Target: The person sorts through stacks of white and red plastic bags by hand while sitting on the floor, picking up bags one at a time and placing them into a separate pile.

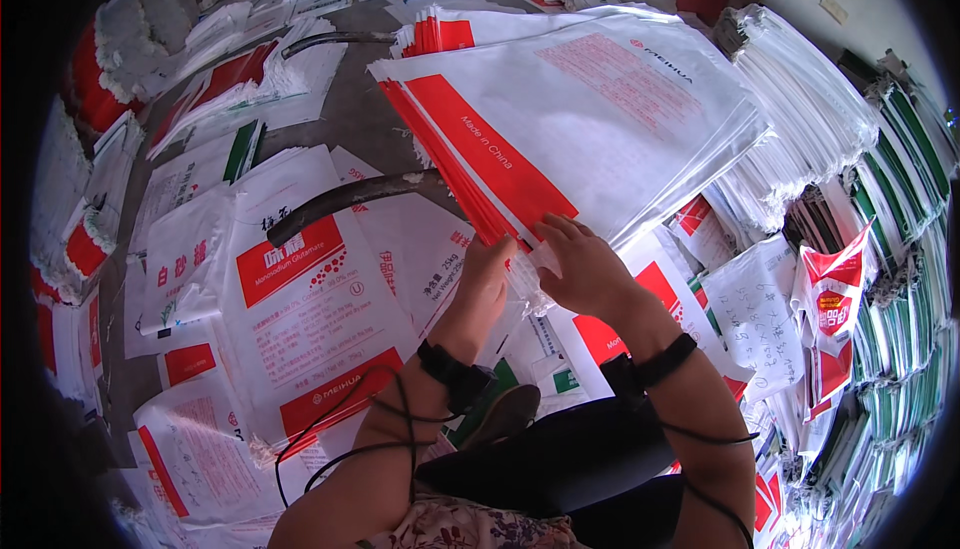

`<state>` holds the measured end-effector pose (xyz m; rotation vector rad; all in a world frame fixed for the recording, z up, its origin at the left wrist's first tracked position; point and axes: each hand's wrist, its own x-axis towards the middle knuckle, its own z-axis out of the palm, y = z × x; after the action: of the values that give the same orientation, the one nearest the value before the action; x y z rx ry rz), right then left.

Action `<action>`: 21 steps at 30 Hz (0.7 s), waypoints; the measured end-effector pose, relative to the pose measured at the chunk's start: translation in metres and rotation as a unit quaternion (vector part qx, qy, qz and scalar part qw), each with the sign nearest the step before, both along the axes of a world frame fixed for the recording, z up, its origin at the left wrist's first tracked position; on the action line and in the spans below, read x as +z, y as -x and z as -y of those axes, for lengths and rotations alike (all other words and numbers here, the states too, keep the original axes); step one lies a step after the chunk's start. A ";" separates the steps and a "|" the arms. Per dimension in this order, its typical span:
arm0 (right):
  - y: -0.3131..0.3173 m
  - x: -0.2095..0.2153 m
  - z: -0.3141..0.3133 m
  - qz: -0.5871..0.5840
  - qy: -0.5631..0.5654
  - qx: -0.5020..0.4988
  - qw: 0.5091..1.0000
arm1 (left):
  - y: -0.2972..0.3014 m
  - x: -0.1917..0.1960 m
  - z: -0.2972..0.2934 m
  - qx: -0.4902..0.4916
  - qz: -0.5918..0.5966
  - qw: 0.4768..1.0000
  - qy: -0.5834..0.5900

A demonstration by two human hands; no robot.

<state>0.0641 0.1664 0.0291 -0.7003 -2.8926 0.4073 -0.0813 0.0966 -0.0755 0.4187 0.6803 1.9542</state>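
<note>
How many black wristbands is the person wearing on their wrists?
2. One black wristband is around the left wrist, behind the left hand; the other black wristband is around the right wrist, behind the right hand. No others show.

I hold the near corner of a flat stack of white printed sacks (590, 134), a red band along its left edge, the layers slightly fanned.
</note>
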 end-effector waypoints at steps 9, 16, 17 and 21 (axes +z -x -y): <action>0.005 -0.014 -0.009 -0.079 -0.080 0.001 0.994 | -0.005 0.010 0.000 0.012 0.037 0.999 0.020; -0.025 0.123 -0.057 -0.245 -0.152 -0.058 0.956 | -0.005 0.005 0.017 -0.046 0.056 0.997 -0.024; -0.017 0.148 -0.042 -0.261 -0.150 -0.070 0.951 | 0.005 -0.004 0.025 -0.035 0.052 0.998 -0.020; -0.019 0.150 0.003 -0.092 -0.288 -0.054 0.952 | 0.004 0.005 0.024 -0.050 0.045 0.998 -0.014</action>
<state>0.0832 0.1630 0.1795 -0.6647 -2.5731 -0.3592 -0.0853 0.0725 -0.0705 0.3720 0.5635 1.8776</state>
